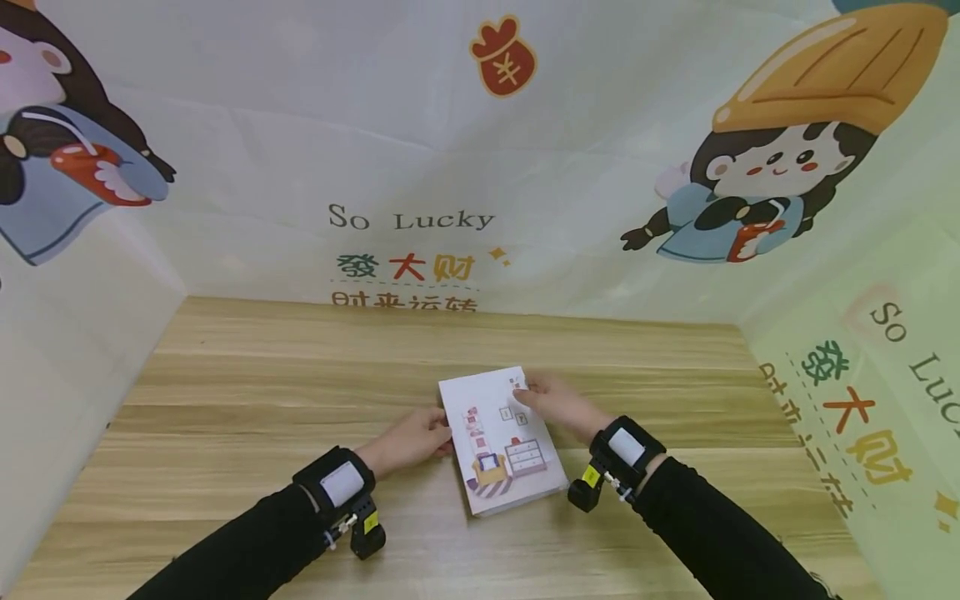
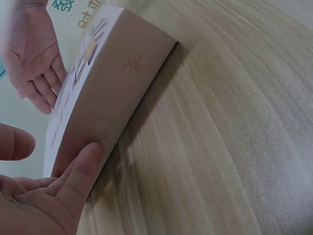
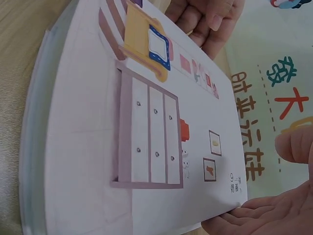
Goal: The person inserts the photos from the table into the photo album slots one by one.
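A thick white book [image 1: 502, 450] with a drawn chest of drawers and other pictures on its cover is at the middle of the wooden table. My left hand [image 1: 411, 442] is at its left side; in the left wrist view its fingertips touch the pale spine [image 2: 115, 83]. My right hand [image 1: 562, 402] is at the upper right edge. In the right wrist view the right hand's fingers [image 3: 244, 215] reach the book's edge, partly hidden by it, while the thumb [image 3: 296, 144] stands apart from the cover. Whether the book is slightly lifted, I cannot tell.
The wooden table [image 1: 285, 367] spreads around the book. A white printed sheet [image 1: 420, 142] with cartoon figures and lettering rises behind it, and similar sheets stand at the left and right. Each wrist carries a black strapped camera.
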A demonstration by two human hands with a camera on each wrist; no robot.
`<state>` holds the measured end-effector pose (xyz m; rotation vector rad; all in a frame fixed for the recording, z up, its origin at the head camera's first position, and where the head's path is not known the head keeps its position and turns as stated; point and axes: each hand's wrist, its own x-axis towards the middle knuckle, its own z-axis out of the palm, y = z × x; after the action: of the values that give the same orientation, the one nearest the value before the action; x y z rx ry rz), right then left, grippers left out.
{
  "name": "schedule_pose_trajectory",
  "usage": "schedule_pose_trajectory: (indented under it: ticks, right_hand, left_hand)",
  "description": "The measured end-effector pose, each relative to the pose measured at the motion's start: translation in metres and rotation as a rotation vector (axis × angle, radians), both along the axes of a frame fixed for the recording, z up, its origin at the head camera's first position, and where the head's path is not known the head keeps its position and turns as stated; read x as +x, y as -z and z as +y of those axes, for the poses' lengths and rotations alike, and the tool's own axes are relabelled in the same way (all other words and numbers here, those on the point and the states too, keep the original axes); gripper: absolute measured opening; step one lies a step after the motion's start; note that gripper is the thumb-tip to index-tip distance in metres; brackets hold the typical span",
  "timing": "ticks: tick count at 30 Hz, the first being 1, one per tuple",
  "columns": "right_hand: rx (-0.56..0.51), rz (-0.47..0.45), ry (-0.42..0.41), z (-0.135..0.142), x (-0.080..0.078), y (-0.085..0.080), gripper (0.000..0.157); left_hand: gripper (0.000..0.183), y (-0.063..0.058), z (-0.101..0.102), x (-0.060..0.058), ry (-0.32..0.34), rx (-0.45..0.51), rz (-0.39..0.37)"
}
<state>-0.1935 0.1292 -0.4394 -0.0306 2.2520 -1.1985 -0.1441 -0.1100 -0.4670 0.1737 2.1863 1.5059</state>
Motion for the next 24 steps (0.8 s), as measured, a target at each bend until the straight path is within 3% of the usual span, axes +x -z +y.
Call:
schedule_pose_trajectory:
  ticks: [10,17,24]
  right_hand:
    - [-0.034,-0.063,0.038,0.001,0.018,0.010,0.060]
    - [-0.031,-0.085,0.089,-0.014,0.028,0.010,0.069]
    - [-0.045,-0.126,0.112,-0.034,0.037,0.005,0.065]
  left_hand:
    - [0.024,0.000,0.002,-0.001,0.012,-0.014,0.042]
    - [0.032,-0.006,-0.008,-0.001,-0.001,-0.080,0.021]
    - [0.031,-0.010,-0.022,0.000,-0.026,-0.106,-0.005]
